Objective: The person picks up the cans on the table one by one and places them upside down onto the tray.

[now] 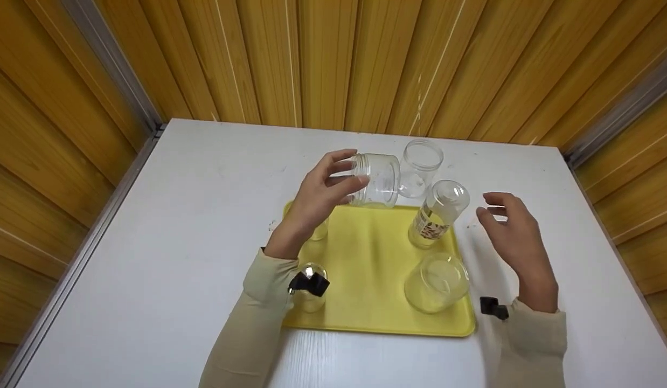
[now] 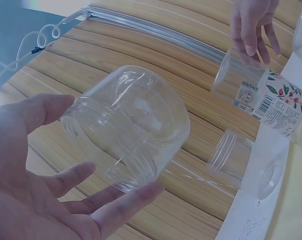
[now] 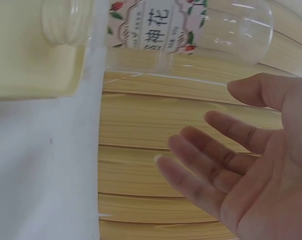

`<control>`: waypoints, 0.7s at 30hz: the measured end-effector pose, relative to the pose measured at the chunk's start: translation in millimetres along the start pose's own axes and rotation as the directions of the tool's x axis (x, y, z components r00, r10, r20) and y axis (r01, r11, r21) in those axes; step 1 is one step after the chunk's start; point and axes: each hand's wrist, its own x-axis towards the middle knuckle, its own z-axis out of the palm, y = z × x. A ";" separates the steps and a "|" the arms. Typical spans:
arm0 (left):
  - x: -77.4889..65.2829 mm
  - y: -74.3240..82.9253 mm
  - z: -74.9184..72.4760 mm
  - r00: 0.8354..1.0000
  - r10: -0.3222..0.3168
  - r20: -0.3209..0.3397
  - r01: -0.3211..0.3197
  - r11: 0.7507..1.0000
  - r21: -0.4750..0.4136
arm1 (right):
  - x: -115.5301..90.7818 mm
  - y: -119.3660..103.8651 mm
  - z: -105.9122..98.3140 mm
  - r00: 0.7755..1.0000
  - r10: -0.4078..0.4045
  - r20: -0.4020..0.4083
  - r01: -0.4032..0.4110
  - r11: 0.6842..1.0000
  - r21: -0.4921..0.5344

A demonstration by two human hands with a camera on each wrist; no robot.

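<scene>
My left hand (image 1: 318,194) grips a clear wide-mouthed jar (image 1: 381,180) by its threaded rim, thumb on one side and fingers on the other. The jar lies sideways in the air above the back edge of a yellow tray (image 1: 366,269), its mouth toward my palm and its base to the right. My right hand (image 1: 514,231) hovers right of the tray with fingers loosely bent and nothing in them. Nearest to it is a tall clear bottle (image 1: 431,223) with a flowered label (image 3: 155,25), standing at the tray's back right.
Another clear jar (image 1: 438,283) is at the tray's front right. Clear containers, one of them a small jar (image 1: 312,302), line its left side, partly behind my left arm. Behind the tray, a clear jar (image 1: 422,156) stands on the white table (image 1: 204,215). Wood-look panels (image 1: 322,64) enclose the table.
</scene>
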 end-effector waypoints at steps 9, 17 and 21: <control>-8.7 -6.3 1.5 1.000 0.010 0.015 -0.010 1.000 -0.002 | -13.2 -18.8 -5.7 0.988 -0.028 -0.152 0.037 0.998 0.057; -19.2 -3.9 0.1 0.999 0.043 0.010 -0.043 0.999 0.017 | -20.6 -35.9 -3.6 0.951 -0.126 -0.281 0.166 0.978 0.124; -24.1 -2.2 -0.2 0.998 0.054 0.019 -0.054 0.999 0.004 | -21.4 -44.1 0.7 0.944 -0.151 -0.293 0.210 0.961 0.179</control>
